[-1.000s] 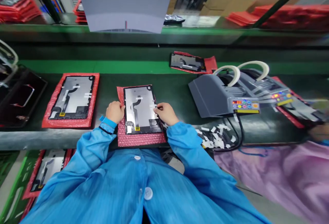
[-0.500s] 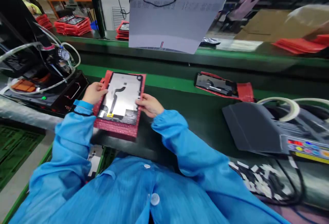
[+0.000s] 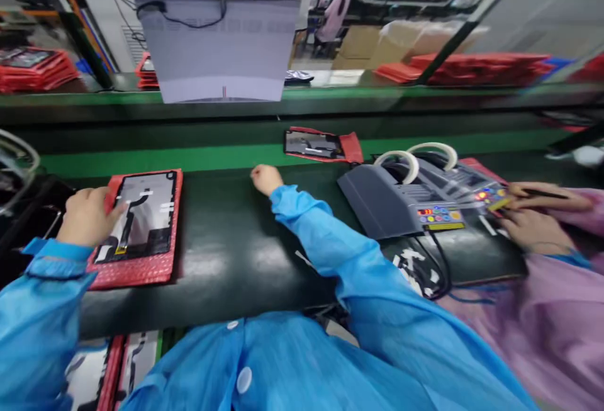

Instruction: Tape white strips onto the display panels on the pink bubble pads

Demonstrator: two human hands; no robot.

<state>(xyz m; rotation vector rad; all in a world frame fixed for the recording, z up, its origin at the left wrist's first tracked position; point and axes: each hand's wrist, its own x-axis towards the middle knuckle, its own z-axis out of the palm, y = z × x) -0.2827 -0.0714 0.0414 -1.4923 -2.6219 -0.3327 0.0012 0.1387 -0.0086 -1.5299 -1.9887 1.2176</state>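
Observation:
A tablet screen panel [image 3: 158,209] with a silvery back and a black flex cable lies on a red bubble-wrap sleeve [image 3: 141,272] on the dark bench. My left hand [image 3: 89,216] rests over the panel's left edge, thumb and fingers apart. My right hand [image 3: 267,179] is over the bench between this panel and a second one, its fingers curled; anything inside them is hidden. The second panel [image 3: 314,145] lies partly on a red sleeve [image 3: 352,148] at the back of the bench, out of my right hand's reach.
Grey tape dispensers [image 3: 384,203] with white tape rolls [image 3: 401,165] stand to the right, with loose tape scraps [image 3: 410,266] in front. A co-worker's hands [image 3: 538,228] are at the far right. A monitor [image 3: 221,52] hangs behind; red sleeves [image 3: 481,70] are stacked on the shelf.
The panel and its sleeve now lie on the bench. My right hand has let go and moved right, away from them. The view has swung right, bringing the co-worker's hands in.

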